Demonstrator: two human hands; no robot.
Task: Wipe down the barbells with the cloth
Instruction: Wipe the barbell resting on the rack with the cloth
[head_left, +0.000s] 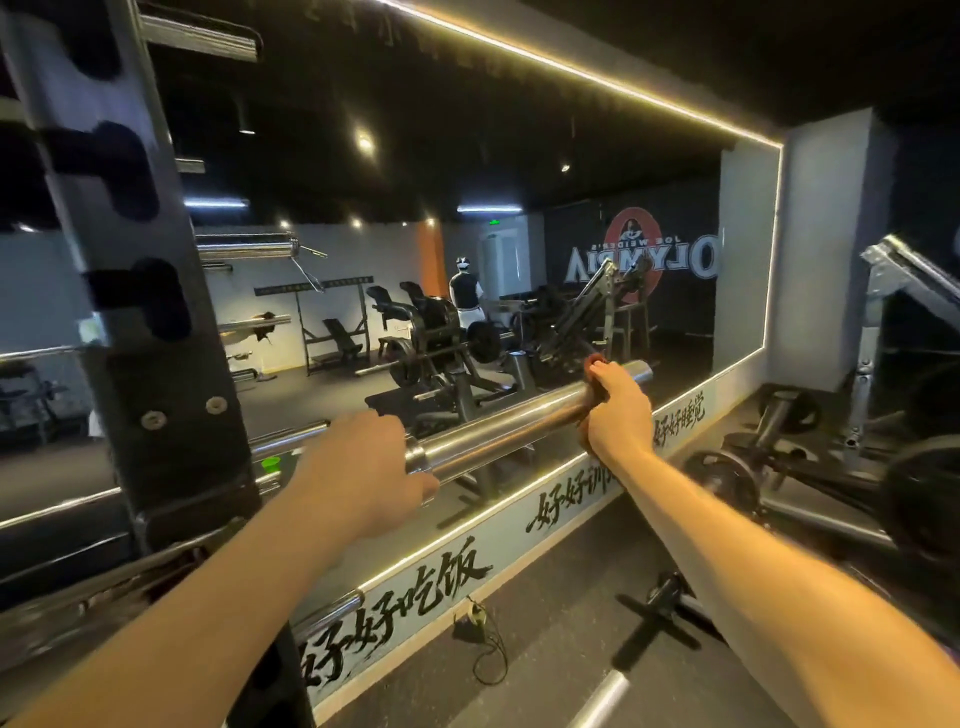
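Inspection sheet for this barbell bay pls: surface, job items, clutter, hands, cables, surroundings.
Surface: dark gym floor, nothing spilled that I can see.
Job's things: barbell lying across the rack; reddish cloth, mostly hidden under the hand.
Clutter: weight plate on a machine at the right.
Grippers: left hand grips the barbell at the collar; right hand holds the cloth round the sleeve near its end.
Cables: black cable loose on the floor by the mirror base.
Surroundings: wall mirror with lit edge; rack upright.
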